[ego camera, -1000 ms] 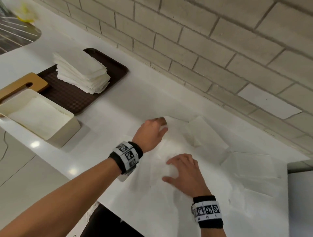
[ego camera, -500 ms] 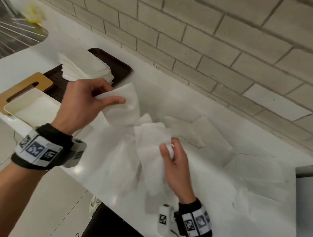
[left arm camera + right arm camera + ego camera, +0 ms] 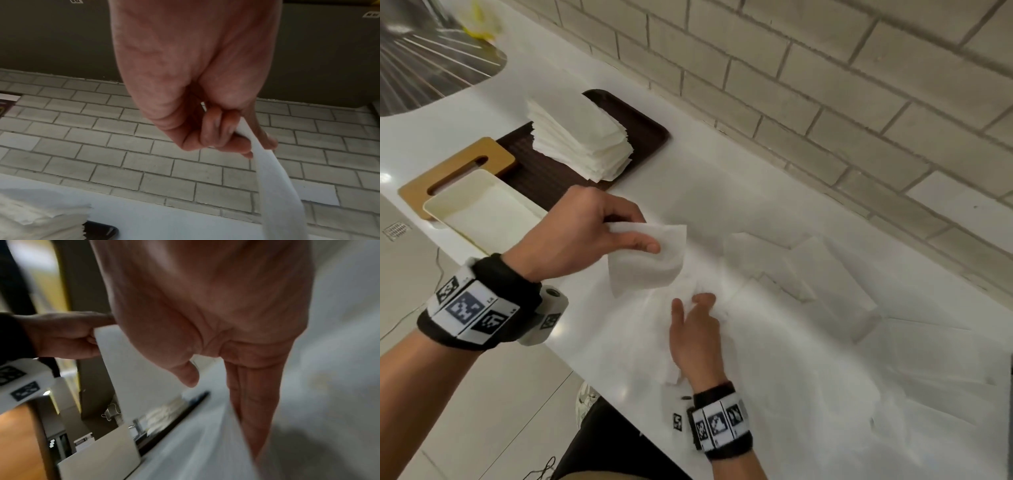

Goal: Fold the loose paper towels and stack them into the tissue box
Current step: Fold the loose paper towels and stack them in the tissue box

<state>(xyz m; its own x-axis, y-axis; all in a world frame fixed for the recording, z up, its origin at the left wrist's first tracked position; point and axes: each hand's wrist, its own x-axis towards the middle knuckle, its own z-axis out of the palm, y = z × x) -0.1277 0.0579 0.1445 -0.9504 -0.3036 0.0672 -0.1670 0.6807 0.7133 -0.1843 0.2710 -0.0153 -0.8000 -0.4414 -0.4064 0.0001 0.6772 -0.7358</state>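
From the head view, the left hand [image 3: 585, 236] pinches one corner of a paper towel [image 3: 647, 260] lifted off the white worktop [image 3: 722, 192], while the right hand [image 3: 697, 339] lies with relaxed fingers on the loose towels [image 3: 825, 291] spread there. Held by one corner, the sheet could droop, crease crooked or tear; it may also drag a neighbouring sheet along. To the left, the cream tissue box [image 3: 479, 205] stands open with white towel lying flat inside, its wooden lid [image 3: 455, 171] behind it, and a dark tray [image 3: 640, 126] carries a stack of folded towels [image 3: 582, 137]. In the left wrist view, fingers [image 3: 218, 129] curl round the towel's edge, which hangs down. In the right wrist view, which is blurred, the right hand's fingers [image 3: 252, 402] point straight, gripping nothing.
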